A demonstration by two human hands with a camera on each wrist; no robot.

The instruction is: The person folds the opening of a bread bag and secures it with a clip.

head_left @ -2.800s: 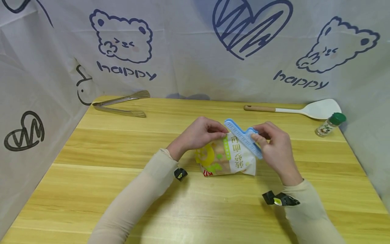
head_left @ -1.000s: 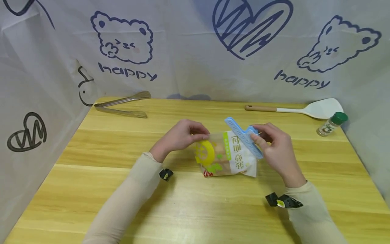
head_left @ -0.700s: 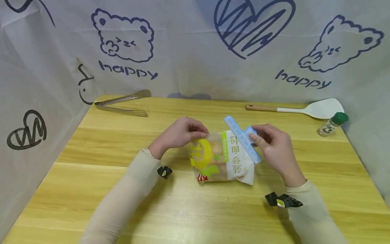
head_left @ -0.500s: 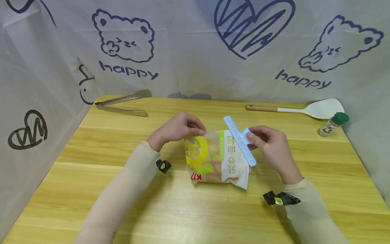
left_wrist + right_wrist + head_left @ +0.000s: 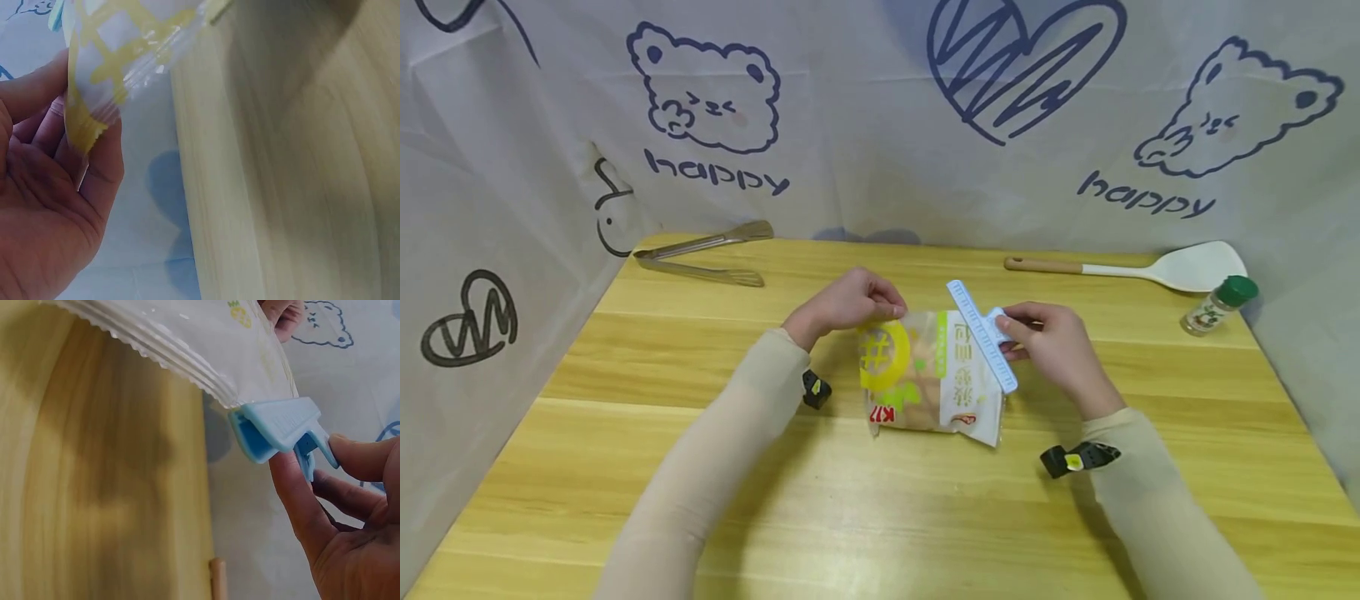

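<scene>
A printed plastic bread bag, white at one end with a yellow ring design, is held up between the hands in the head view. Across its upper right corner lies a light blue bag clip. My left hand pinches the upper left edge of the bag between thumb and fingers. My right hand holds the handle of the clip by thumb and fingers. In the right wrist view, the clip sits on the bag's edge by its crimped end. Whether the bag's lower edge touches the table cannot be told.
Metal tongs lie at the back left of the wooden table. A white spatula with a wooden handle lies at the back right, beside a green-capped seasoning jar. White cloth walls enclose the table's back and sides.
My left hand has slid from near the clip to the bag's upper left. Bag, clip and right hand have shifted left, and the clip has turned steeper. The right hand keeps its hold.
</scene>
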